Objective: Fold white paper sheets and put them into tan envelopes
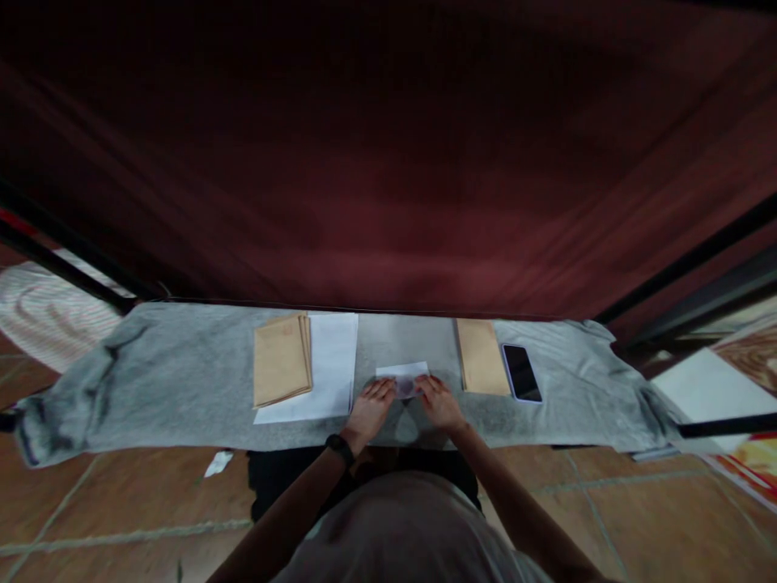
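A small folded sheet of white paper (402, 370) lies at the near middle of the grey cloth, its lower part in shadow. My left hand (370, 407), with a dark band on the wrist, has its fingers closed on the paper's left side. At the right side, my right hand (439, 405) grips the same sheet with bent fingers. To the left are several brown envelopes (280, 360), stacked partly over white paper sheets (333, 364). More brown envelopes (484, 356) lie to the right, beside a phone (522, 374) with a dark screen.
The grey cloth (188, 380) covers a narrow surface, with a dark red fabric panel (388, 202) rising behind it. Dark bars (685, 263) slant at both sides. Below is a tiled floor (151, 494) with a white scrap (218, 463).
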Action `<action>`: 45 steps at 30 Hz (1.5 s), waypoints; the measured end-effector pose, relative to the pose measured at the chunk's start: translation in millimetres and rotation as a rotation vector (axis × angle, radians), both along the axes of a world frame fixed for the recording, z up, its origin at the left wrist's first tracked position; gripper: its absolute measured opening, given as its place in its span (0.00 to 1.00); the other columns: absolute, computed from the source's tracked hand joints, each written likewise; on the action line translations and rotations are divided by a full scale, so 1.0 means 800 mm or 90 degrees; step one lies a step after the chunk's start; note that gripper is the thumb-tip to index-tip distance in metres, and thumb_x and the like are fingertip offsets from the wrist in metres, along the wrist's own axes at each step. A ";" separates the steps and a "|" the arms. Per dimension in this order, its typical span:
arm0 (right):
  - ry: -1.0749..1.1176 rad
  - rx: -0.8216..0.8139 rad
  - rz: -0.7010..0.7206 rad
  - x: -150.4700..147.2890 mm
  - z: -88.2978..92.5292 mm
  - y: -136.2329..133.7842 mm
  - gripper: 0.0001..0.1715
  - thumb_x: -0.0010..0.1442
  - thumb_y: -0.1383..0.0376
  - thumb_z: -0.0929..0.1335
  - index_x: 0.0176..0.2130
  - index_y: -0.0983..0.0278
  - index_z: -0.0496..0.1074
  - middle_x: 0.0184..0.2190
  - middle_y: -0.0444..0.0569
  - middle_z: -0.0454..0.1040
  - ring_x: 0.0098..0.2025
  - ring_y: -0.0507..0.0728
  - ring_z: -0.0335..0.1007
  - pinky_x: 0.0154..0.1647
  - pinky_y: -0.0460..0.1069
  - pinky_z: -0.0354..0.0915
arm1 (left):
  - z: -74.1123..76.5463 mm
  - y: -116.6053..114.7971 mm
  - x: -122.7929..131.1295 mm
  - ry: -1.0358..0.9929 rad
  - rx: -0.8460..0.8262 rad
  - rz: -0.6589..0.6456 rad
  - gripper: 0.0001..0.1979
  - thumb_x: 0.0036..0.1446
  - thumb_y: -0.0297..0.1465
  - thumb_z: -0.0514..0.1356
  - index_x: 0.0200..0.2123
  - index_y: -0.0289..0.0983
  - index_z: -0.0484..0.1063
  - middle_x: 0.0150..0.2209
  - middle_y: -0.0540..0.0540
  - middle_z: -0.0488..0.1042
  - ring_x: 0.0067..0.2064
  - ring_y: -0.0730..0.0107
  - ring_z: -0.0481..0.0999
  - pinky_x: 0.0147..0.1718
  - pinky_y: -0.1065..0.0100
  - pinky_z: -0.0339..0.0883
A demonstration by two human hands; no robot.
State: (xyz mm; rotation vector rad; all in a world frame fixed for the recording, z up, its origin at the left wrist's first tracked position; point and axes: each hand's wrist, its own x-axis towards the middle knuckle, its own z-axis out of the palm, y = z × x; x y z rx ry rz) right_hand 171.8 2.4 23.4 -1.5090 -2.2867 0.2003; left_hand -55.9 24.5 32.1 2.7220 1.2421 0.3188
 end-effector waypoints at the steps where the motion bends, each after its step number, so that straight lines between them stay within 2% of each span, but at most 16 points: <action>1: 0.001 -0.002 0.003 0.000 -0.009 -0.009 0.22 0.63 0.74 0.62 0.53 0.60 0.72 0.52 0.50 0.76 0.56 0.58 0.69 0.63 0.55 0.60 | -0.009 -0.008 -0.002 0.003 -0.013 0.006 0.24 0.59 0.20 0.50 0.56 0.39 0.71 0.61 0.43 0.72 0.63 0.62 0.69 0.62 0.55 0.64; 3: 0.019 0.006 0.005 0.000 -0.021 -0.025 0.22 0.64 0.73 0.61 0.55 0.62 0.72 0.56 0.52 0.74 0.60 0.58 0.67 0.65 0.56 0.59 | -0.019 -0.019 -0.003 -0.007 -0.029 0.030 0.24 0.58 0.21 0.51 0.55 0.39 0.72 0.61 0.44 0.71 0.63 0.63 0.68 0.63 0.57 0.63; 6: 0.028 0.021 0.013 -0.002 -0.031 -0.038 0.23 0.67 0.66 0.62 0.59 0.66 0.69 0.62 0.55 0.69 0.64 0.58 0.62 0.67 0.57 0.57 | -0.020 -0.022 0.005 -0.043 -0.029 0.063 0.25 0.58 0.23 0.52 0.58 0.38 0.70 0.63 0.44 0.69 0.65 0.64 0.66 0.66 0.58 0.58; 8: 0.011 0.021 0.012 -0.005 -0.033 -0.042 0.24 0.70 0.63 0.61 0.62 0.66 0.67 0.64 0.55 0.67 0.66 0.59 0.61 0.68 0.59 0.56 | -0.020 -0.018 0.019 -0.055 -0.016 0.064 0.26 0.60 0.26 0.52 0.62 0.38 0.66 0.66 0.44 0.66 0.67 0.64 0.62 0.68 0.57 0.54; 12: -0.005 0.013 -0.003 -0.006 -0.037 -0.039 0.24 0.72 0.63 0.56 0.62 0.64 0.67 0.63 0.54 0.68 0.66 0.57 0.61 0.67 0.59 0.56 | -0.029 -0.014 0.047 -0.036 0.015 0.079 0.25 0.67 0.33 0.48 0.66 0.38 0.60 0.69 0.42 0.59 0.71 0.60 0.55 0.68 0.51 0.51; 18: 0.009 0.026 -0.013 -0.003 -0.034 -0.005 0.23 0.71 0.66 0.57 0.60 0.65 0.70 0.61 0.54 0.71 0.63 0.56 0.64 0.66 0.55 0.59 | -0.045 -0.014 0.047 -0.028 0.044 0.106 0.28 0.70 0.37 0.46 0.68 0.32 0.55 0.70 0.37 0.57 0.72 0.58 0.52 0.69 0.52 0.48; 22: -0.041 0.016 -0.026 -0.014 -0.032 0.024 0.25 0.71 0.66 0.58 0.63 0.65 0.67 0.65 0.54 0.66 0.67 0.59 0.58 0.68 0.59 0.55 | -0.044 -0.011 0.037 -0.013 0.038 0.096 0.30 0.69 0.41 0.46 0.68 0.31 0.55 0.70 0.37 0.57 0.72 0.58 0.50 0.69 0.52 0.46; 25: -0.060 0.022 -0.073 -0.018 -0.031 0.043 0.25 0.70 0.69 0.58 0.62 0.64 0.67 0.62 0.53 0.69 0.64 0.58 0.61 0.67 0.58 0.54 | -0.042 -0.010 0.031 0.005 0.030 0.065 0.32 0.68 0.45 0.49 0.68 0.34 0.56 0.70 0.37 0.56 0.72 0.58 0.50 0.69 0.51 0.44; 28: -0.066 0.023 -0.105 -0.015 -0.030 0.059 0.24 0.68 0.72 0.59 0.59 0.62 0.70 0.55 0.53 0.74 0.58 0.58 0.67 0.66 0.56 0.56 | -0.042 -0.011 0.027 0.015 0.028 0.052 0.29 0.69 0.42 0.48 0.68 0.37 0.56 0.70 0.40 0.56 0.72 0.59 0.51 0.69 0.50 0.43; 32: -0.074 0.021 -0.120 -0.012 -0.028 0.068 0.25 0.66 0.75 0.60 0.56 0.60 0.73 0.52 0.53 0.76 0.55 0.60 0.68 0.66 0.57 0.55 | -0.042 -0.014 0.027 0.026 0.023 0.072 0.26 0.69 0.34 0.47 0.68 0.35 0.56 0.70 0.40 0.57 0.72 0.61 0.52 0.69 0.51 0.45; 35: -0.077 0.020 -0.135 -0.013 -0.029 0.060 0.25 0.66 0.74 0.59 0.57 0.62 0.72 0.53 0.56 0.74 0.57 0.62 0.67 0.67 0.60 0.53 | -0.041 -0.016 0.031 0.023 0.021 0.089 0.27 0.67 0.30 0.46 0.68 0.34 0.55 0.70 0.40 0.58 0.71 0.61 0.53 0.69 0.52 0.46; 40: -0.045 0.039 -0.088 -0.025 -0.040 0.026 0.27 0.70 0.69 0.57 0.65 0.67 0.63 0.66 0.56 0.63 0.68 0.61 0.56 0.68 0.60 0.52 | -0.039 -0.016 0.043 0.010 0.022 0.117 0.27 0.66 0.29 0.46 0.68 0.32 0.56 0.70 0.38 0.56 0.72 0.60 0.52 0.69 0.53 0.46; 43: -0.036 0.039 -0.047 -0.034 -0.050 0.003 0.29 0.72 0.64 0.55 0.68 0.66 0.58 0.67 0.56 0.61 0.69 0.60 0.54 0.68 0.60 0.53 | -0.040 -0.015 0.050 0.001 0.029 0.118 0.27 0.67 0.31 0.46 0.68 0.32 0.56 0.71 0.38 0.55 0.72 0.59 0.52 0.69 0.52 0.46; 45: -0.044 0.050 -0.065 -0.036 -0.056 -0.007 0.29 0.73 0.62 0.55 0.69 0.65 0.55 0.68 0.56 0.60 0.69 0.61 0.54 0.68 0.61 0.52 | -0.042 -0.014 0.051 -0.008 0.036 0.122 0.28 0.67 0.31 0.46 0.68 0.32 0.55 0.70 0.38 0.56 0.72 0.60 0.52 0.69 0.52 0.45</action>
